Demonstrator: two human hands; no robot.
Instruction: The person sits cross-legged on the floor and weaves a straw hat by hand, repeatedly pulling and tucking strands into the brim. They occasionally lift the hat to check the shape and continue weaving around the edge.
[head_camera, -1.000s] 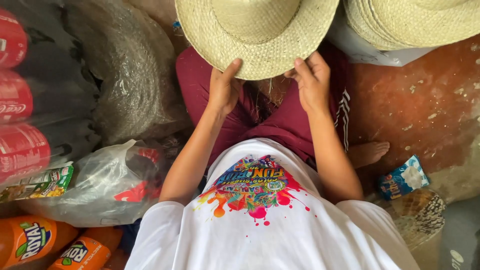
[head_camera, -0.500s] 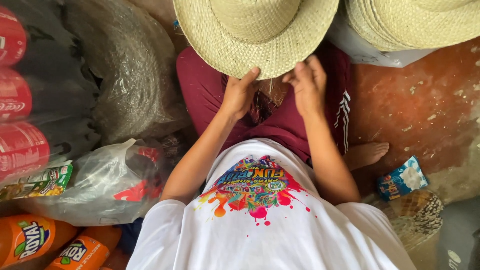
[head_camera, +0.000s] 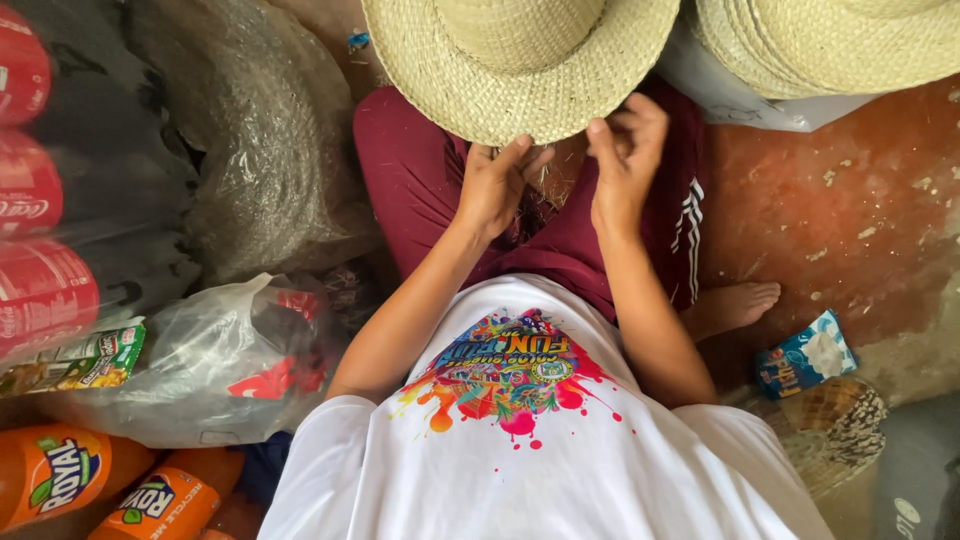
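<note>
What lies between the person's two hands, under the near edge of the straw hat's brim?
In the head view, loose straw ends hang between the left hand and the right hand, under the straw hat, over the maroon trousers.

The person wears a white T-shirt (head_camera: 560, 450) with a multicoloured splash print, maroon white-striped trousers (head_camera: 420, 180), barefoot.

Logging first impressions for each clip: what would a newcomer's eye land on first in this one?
Most likely the big woven straw hat at top centre, with the left hand and right hand working at the near edge of its brim above the lap. Next, the bright paint-splash print on the white shirt at bottom centre. On the left edge stand red-labelled dark soda bottles, with orange ones lower down.
</note>
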